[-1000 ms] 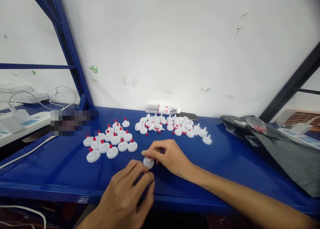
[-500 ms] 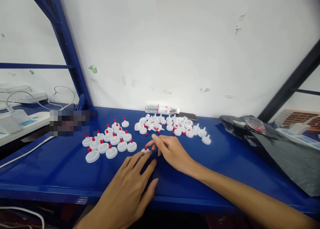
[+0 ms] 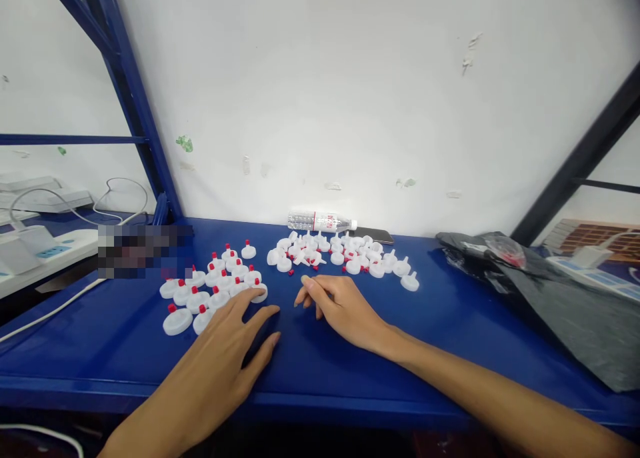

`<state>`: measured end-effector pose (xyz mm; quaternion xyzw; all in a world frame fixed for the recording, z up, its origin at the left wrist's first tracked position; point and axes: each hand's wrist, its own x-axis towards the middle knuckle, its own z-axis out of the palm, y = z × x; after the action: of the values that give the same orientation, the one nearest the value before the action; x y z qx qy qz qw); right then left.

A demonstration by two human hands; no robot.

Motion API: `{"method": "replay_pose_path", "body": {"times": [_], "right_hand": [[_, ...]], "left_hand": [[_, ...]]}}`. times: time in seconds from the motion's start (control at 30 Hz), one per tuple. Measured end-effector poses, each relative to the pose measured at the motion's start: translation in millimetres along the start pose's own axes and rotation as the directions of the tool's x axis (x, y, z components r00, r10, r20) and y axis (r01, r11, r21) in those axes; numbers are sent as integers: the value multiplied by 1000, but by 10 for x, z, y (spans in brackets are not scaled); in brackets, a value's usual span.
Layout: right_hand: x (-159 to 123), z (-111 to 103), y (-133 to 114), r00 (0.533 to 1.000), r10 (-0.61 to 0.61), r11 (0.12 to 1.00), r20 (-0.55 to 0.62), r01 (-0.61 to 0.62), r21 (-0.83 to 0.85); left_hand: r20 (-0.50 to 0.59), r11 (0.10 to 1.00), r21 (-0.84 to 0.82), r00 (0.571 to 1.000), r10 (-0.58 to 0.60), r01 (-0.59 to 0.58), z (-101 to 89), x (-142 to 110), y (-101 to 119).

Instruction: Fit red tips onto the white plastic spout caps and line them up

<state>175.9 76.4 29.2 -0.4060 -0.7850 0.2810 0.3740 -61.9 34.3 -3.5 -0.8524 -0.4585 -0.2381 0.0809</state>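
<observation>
Capped lids: I see these (image 3: pixel 177 321) on the bench (image 3: pixel 325 368), beside and beyond my left hand.
Left hand (image 3: pixel 217 358): spread wide, holding nothing I can see; contact with the lids unclear.
Right hand (image 3: pixel 347 311): loosely curled, partly open, visibly holding nothing.
Loose lids (image 3: pixel 410 283): beyond my right hand, among red caps (image 3: pixel 291 272).

left hand (image 3: pixel 215 365): bare | right hand (image 3: pixel 345 308): bare | right forearm (image 3: pixel 465 381): bare, slim
</observation>
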Motion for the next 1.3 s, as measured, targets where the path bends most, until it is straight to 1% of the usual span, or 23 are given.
{"method": "replay_pose_path", "body": {"times": [0.07, 0.13, 0.2, 0.27, 0.33, 0.43, 0.5, 0.57, 0.7, 0.8, 0.87, 0.93, 1.03, 1.23, 1.3], "right_hand": [[16, -45, 14, 1000, -8, 998, -30, 6, -65], [47, -122, 56, 995, -48, 981, -84, 32, -189], [91, -219, 130, 983, -108, 937, -147, 52, -344], [139, -310, 230, 970, -165, 873, -179, 59, -485], [183, -373, 344, 968, -200, 805, -148, 76, -588], [234, -396, 495, 975, -219, 713, -29, 140, -687], [257, -382, 556, 974, -223, 681, 46, 189, -708], [272, -368, 577, 971, -229, 683, 73, 213, -699], [287, -377, 544, 984, -178, 735, 12, 141, -663], [297, -408, 522, 990, -143, 766, -2, 110, -634], [306, -432, 525, 988, -153, 772, -18, 107, -627], [314, -454, 534, 983, -179, 757, -40, 111, -644], [321, -479, 539, 973, -229, 687, -30, 140, -713], [321, -503, 502, 940, -329, 454, 92, 243, -857], [324, -526, 491, 930, -349, 400, 118, 262, -878]], "left_hand": [[-10, 1000, 1, 1000, -22, 22, 3, 25, -70], [-19, 999, 1, 999, -38, 38, -2, 46, -104], [-24, 999, -1, 998, -50, 50, -10, 61, -106], [-25, 998, -3, 998, -56, 56, -15, 70, -91], [-31, 998, -6, 998, -56, 56, -12, 73, -76], [-42, 999, -3, 998, -50, 49, -2, 73, -66], [-50, 999, 0, 998, -47, 47, -1, 74, -62], [-63, 999, -1, 997, -38, 38, -7, 78, -56], [-63, 1000, -22, 998, -13, 11, -31, 92, -38], [-65, 999, -46, 998, -2, -1, -47, 108, -27], [-68, 998, -56, 998, 3, -6, -56, 115, -24], [-70, 998, -59, 998, 3, -7, -64, 117, -22], [-70, 998, -62, 998, 6, -10, -74, 116, -17], [-77, 997, -72, 997, 21, -27, -68, 124, -14], [-80, 997, -75, 997, 22, -28, -63, 122, -20]]}}
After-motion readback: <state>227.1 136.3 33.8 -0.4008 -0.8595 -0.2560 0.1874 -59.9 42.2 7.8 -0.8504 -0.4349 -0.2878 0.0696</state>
